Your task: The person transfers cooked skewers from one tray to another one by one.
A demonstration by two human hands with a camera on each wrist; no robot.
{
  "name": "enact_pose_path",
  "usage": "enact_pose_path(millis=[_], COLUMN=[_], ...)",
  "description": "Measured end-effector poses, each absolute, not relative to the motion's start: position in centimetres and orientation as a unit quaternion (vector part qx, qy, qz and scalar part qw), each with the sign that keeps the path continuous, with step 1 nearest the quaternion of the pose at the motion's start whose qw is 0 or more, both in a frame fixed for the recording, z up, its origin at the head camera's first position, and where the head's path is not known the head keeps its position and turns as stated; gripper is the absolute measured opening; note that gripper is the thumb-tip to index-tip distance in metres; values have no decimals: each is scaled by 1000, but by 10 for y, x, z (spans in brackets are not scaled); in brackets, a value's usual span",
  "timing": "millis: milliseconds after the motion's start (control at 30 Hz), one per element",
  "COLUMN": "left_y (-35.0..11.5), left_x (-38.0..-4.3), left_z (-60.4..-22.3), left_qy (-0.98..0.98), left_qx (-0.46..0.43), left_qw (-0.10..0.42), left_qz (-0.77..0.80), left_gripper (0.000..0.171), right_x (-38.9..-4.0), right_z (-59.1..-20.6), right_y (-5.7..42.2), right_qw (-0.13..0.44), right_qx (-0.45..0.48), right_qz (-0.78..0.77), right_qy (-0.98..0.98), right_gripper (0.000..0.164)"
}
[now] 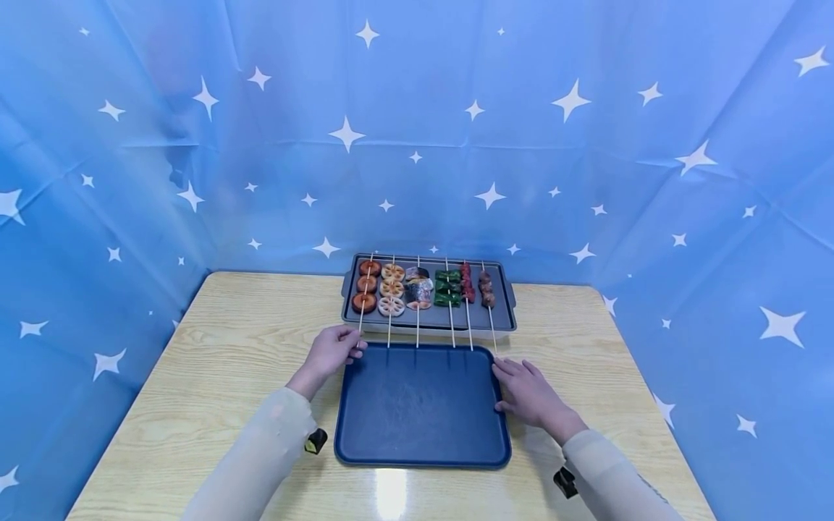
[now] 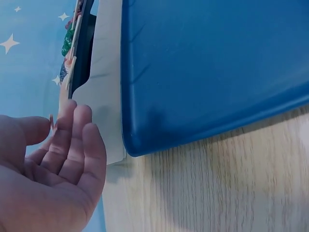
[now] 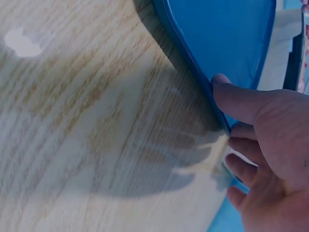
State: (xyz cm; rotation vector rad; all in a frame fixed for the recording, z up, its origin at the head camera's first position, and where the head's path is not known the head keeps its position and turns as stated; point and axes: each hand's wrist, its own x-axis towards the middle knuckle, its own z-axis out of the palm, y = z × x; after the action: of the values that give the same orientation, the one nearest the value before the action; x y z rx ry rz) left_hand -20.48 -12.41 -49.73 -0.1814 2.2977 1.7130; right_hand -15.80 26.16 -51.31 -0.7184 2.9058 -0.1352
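My left hand [image 1: 334, 349] is at the near end of the leftmost skewer [image 1: 361, 322], which carries round brown pieces. In the left wrist view, thumb and forefinger pinch its stick tip [image 2: 51, 121], while the other fingers [image 2: 94, 150] curve loosely. That skewer still lies on the grill [image 1: 426, 318]. My right hand [image 1: 531, 394] rests at the right edge of the blue tray [image 1: 423, 412], fingers fairly straight. The right wrist view has its thumb [image 3: 236, 99] on the tray's rim. Near its fingertips ends the stick of the rightmost skewer [image 1: 487, 289], strung with brown chunks.
Between the outer two lie skewers of lotus root slices [image 1: 392, 289], fish pieces [image 1: 418, 291], green vegetable [image 1: 447, 288] and red chunks [image 1: 466, 282], sticks jutting toward the tray. A light wooden table [image 1: 215, 362] carries everything. Blue star-patterned cloth [image 1: 417, 108] hangs behind and at the sides.
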Motion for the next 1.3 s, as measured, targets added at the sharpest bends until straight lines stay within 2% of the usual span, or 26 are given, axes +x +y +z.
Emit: enact_pose_path(millis=[367,1300], left_y=[-124,-127], left_x=[-211,-210], left_z=[-504,-504], left_qy=[777,719], left_qx=[-58,-87], left_qw=[138,154], left_qz=[612,672], left_gripper=[38,35], right_x=[-160,-153], right_z=[-511,-514], right_y=[264,266], right_qw=[110,103], right_qx=[-232,-242], right_qz=[-48,-52], right_qy=[965,963], right_gripper=[77,75])
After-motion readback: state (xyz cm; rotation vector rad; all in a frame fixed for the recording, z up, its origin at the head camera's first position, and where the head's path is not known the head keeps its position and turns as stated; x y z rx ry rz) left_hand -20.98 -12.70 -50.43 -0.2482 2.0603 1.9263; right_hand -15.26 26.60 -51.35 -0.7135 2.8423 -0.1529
